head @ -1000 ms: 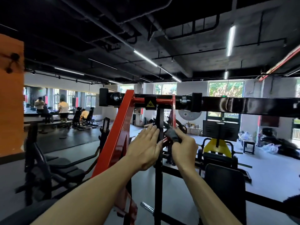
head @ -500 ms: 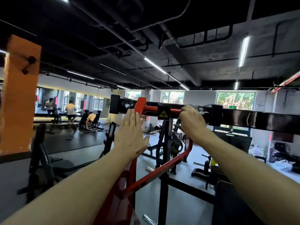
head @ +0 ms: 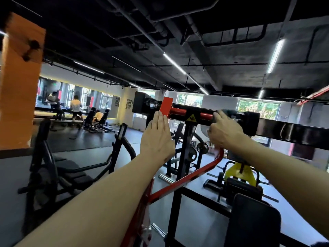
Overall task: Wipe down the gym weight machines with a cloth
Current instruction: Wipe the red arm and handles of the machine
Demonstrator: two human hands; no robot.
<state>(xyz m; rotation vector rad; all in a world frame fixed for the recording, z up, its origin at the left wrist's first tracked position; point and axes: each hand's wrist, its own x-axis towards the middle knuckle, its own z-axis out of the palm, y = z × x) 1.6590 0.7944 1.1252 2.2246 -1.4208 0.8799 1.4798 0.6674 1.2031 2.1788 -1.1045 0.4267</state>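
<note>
A red and black weight machine stands right in front of me, its horizontal top bar (head: 183,114) at hand height with a yellow warning sticker (head: 191,118) on it. My left hand (head: 156,139) is flat, fingers straight and together, resting against the red upright arm (head: 166,104) of the machine. My right hand (head: 223,130) curls over the bar's right part and presses a dark cloth (head: 228,112) onto it; only a dark edge of the cloth shows above the fingers.
A red diagonal brace (head: 187,180) runs below my hands. A black padded seat back (head: 252,220) sits at lower right, a black bench machine (head: 58,168) at left, an orange pillar (head: 19,82) at far left. People exercise by the mirrors (head: 75,106) in the distance.
My right hand has slid right along the top bar with the cloth, having first risen from below it. My left hand has moved up flat against the red arm. The view has tilted upward.
</note>
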